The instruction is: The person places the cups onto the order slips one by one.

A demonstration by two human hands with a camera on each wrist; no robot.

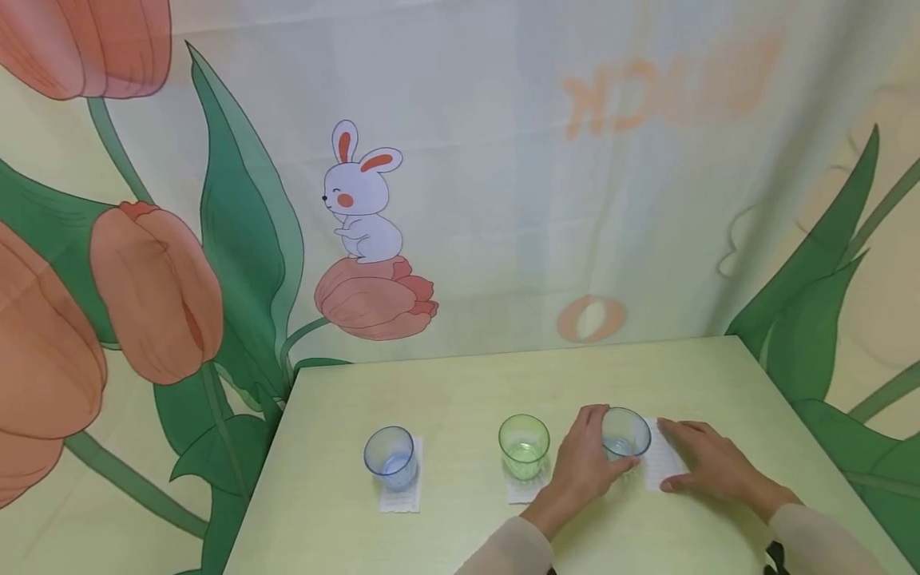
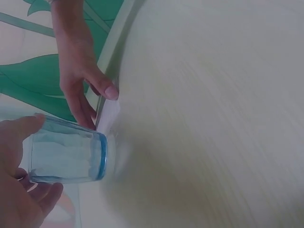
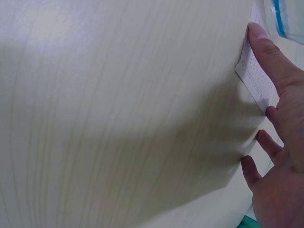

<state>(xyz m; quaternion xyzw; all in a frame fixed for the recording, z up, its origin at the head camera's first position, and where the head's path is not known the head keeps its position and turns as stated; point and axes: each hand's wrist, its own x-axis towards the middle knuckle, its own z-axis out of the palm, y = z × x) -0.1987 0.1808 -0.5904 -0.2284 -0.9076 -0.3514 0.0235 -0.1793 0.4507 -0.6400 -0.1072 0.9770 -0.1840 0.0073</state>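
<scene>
A clear, faintly blue drinking glass (image 1: pixel 625 435) is gripped by my left hand (image 1: pixel 579 463), thumb on the near side and fingers on the far side. In the left wrist view the glass (image 2: pixel 66 154) has its blue-tinted base toward the tabletop; whether it touches the table I cannot tell. Just right of it lies a white slip of paper (image 1: pixel 663 459) with printed lines. My right hand (image 1: pixel 719 471) rests at that slip's right edge, fingers spread. In the right wrist view its thumb (image 3: pixel 270 54) touches the paper (image 3: pixel 254 80).
A green glass (image 1: pixel 524 451) stands on another paper slip (image 1: pixel 523 492) left of my left hand. Farther left, a blue glass (image 1: pixel 390 461) stands on a third slip (image 1: pixel 399 501). A tulip-printed curtain (image 1: pixel 474 200) hangs behind the pale wooden table (image 1: pixel 316 447).
</scene>
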